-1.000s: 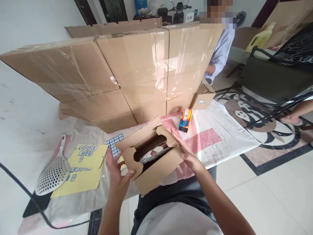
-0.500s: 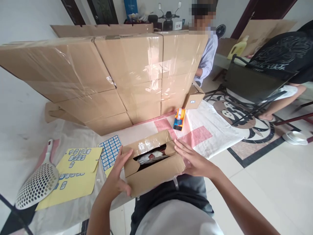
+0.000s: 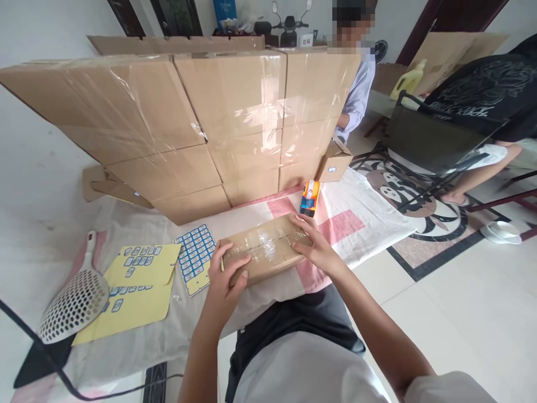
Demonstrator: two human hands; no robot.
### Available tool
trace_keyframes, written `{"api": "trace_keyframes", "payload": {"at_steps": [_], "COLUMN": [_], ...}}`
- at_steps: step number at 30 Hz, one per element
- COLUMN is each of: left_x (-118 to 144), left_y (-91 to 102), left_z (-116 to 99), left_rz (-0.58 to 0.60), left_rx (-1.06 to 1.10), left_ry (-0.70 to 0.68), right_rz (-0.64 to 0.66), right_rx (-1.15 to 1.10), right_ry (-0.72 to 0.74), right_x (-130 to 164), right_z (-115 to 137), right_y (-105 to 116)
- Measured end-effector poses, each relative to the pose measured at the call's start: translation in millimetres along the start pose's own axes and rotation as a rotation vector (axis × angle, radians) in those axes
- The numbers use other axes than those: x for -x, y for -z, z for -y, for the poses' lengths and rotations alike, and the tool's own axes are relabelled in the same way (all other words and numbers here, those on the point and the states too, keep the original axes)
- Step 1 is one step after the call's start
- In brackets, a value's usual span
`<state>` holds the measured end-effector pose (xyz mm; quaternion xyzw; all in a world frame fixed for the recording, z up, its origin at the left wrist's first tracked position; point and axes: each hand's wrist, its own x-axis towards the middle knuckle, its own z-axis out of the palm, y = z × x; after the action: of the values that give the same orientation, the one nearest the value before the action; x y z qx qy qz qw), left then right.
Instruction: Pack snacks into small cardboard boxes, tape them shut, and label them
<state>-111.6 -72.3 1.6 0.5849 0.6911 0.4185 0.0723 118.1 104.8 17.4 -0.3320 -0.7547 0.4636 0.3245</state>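
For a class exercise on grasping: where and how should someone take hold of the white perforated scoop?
Best, I think, by its slim handle, from above with the left hand, the nearer one, once off the box. The handle sticks out uncovered at the far end, beyond the broad, hole-filled bowl.

Inside of held box (image 3: 268,244) out of sight, blue sticker sheet (image 3: 195,252) illegible (too small)

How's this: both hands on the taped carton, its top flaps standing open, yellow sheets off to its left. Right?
One miss: the top flaps are folded down closed, as the head view shows. Left hand and right hand are on the taped carton, yellow sheets to its left.
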Motion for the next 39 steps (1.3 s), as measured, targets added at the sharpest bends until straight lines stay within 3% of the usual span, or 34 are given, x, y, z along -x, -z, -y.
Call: {"api": "trace_keyframes", "payload": {"at_steps": [4,8,11,17,19,24,29,33,36,39], "left_x": [2.0,0.9,1.5,0.5,-0.5,-2.7,-3.7,-5.2,-4.6,2.2], "left_y": [-3.6,-2.3,-3.6,-7.7,-6.7,-5.0,-9.6,-11.5,-11.9,-13.0], "left_z": [3.4,3.4,2.6,6.4,7.9,7.8,8.4,8.9,6.5,3.7], "left_rz": [-0.030,-0.011,-0.012,-0.030,-0.014,0.010,-0.022,-0.064,-0.099,-0.188], "left_rx": [0.018,0.001,0.005,0.080,0.074,0.039,0.043,0.067,0.050,0.030], "left_ry": [-0.028,-0.044,-0.065,-0.080,-0.092,-0.103,-0.117,-0.113,-0.128,-0.141], "right_rz": [0.052,0.034,0.001,0.096,0.101,0.304,0.206,0.196,0.147,0.003], "right_rx": [0.441,0.644,0.591,0.146,0.196,0.476,0.498,0.443,0.209,-0.073], "right_ry": [0.284,0.329,0.272,0.167,0.124,-0.095,-0.002,-0.019,-0.040,-0.075], "right_x": [-3.3,-14.3,-22.9,-26.8,-37.4,-73.5,-75.0,-74.8,-71.5,-49.6], "right_z": [25.0,36.6,26.1,0.7,5.4,26.9,29.6,24.6,18.3,9.2], "right_y": [6.9,7.1,9.4,10.8,10.2,9.3,4.4,2.6,5.7,17.4]}}
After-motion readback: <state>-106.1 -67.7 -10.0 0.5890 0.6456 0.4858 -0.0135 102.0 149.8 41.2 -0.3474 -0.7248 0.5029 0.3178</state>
